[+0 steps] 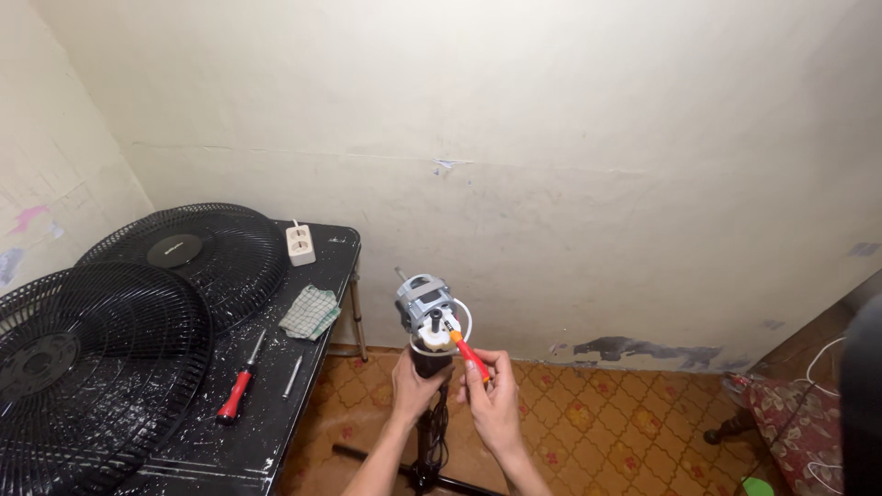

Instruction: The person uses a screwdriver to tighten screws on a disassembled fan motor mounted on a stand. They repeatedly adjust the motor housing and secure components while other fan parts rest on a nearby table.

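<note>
We saw a grey fan motor (424, 303) atop a black stand (432, 432), in front of the cream wall (551, 138) and just right of the black counter (276, 404). Our left hand (415, 384) had its fingers wrapped around the housing below the motor. Our right hand (491, 390) pinched a small red and orange screwdriver (469, 355), tip against the motor. On the counter lay two fan grilles (92, 358), a red-handled screwdriver (236, 389), a checked cloth (310, 312) and a white power strip (300, 244).
</note>
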